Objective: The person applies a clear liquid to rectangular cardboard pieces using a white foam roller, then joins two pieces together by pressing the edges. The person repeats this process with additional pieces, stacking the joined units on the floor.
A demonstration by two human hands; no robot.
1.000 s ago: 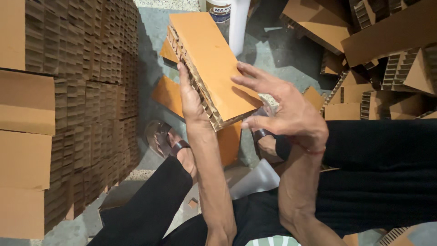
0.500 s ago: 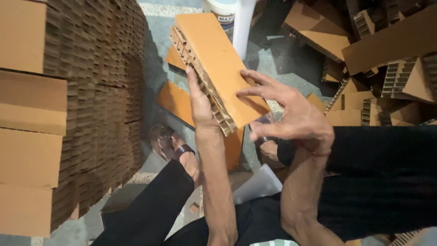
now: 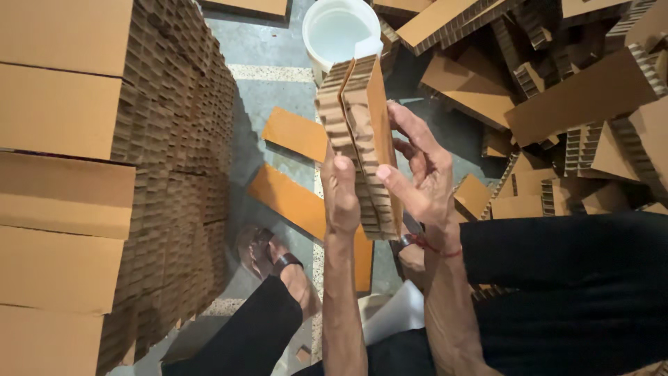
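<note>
Where the floor was taken up on the left, a tall stack of brown honeycomb cardboard slabs [image 3: 104, 181] was seen, its pieces laid flat one upon another with the ribbed edges lined up, apparently so that the pile would stand steady and stay within reach. On the right, a loose heap of brown honeycomb cardboard offcuts [image 3: 577, 104] lay tilted and overlapping, thrown down rather than stacked, which suggested unsorted pieces. Between the two, on the grey concrete floor [image 3: 271, 76], flat orange-brown cardboard strips [image 3: 299, 202] were laid singly, just beside a sandalled foot [image 3: 268, 254] of the seated person, whose legs in black trousers [image 3: 557, 285] were spread to either side. A white plastic bucket holding pale liquid [image 3: 337, 31] stood upright beyond the hands, near enough to be dipped into.

The pair of brown honeycomb cardboard blocks [image 3: 362, 139] was held up in front of the person, above the floor and between both hands, with the ribbed cut edges turned toward the camera; it was judged that the two blocks were being kept face to face so that they would sit flush. The left hand [image 3: 341, 195] was pressed against the left side of the pair, fingers closed upon it low down. The right hand [image 3: 421, 174] was clasped around the right side, thumb laid over the near edge and fingers curled behind, so that the pair was squeezed between the two hands.
</note>
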